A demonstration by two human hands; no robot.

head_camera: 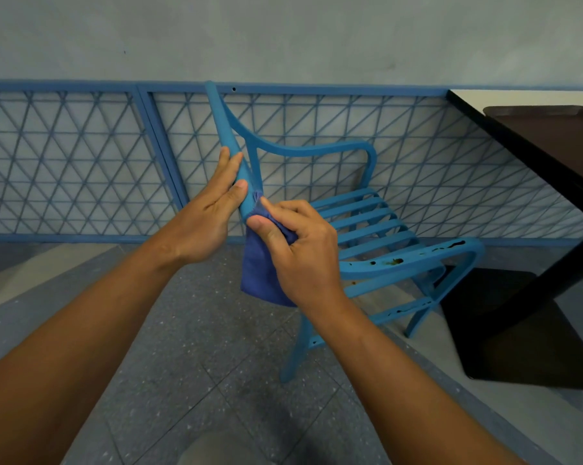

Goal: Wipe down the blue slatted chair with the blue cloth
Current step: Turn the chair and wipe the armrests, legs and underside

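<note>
Blue slatted chair (367, 216) stands before the lattice railing (82, 162), left of a dark table (551, 146). The left hand (209, 213) lies against its backrest edge, fingers straight. The right hand (300, 250) pinches the blue cloth (260, 273) against that edge just below, cloth hanging down.

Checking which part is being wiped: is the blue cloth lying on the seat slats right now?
No, the right hand pinches the blue cloth against the chair back's top rail.
</note>
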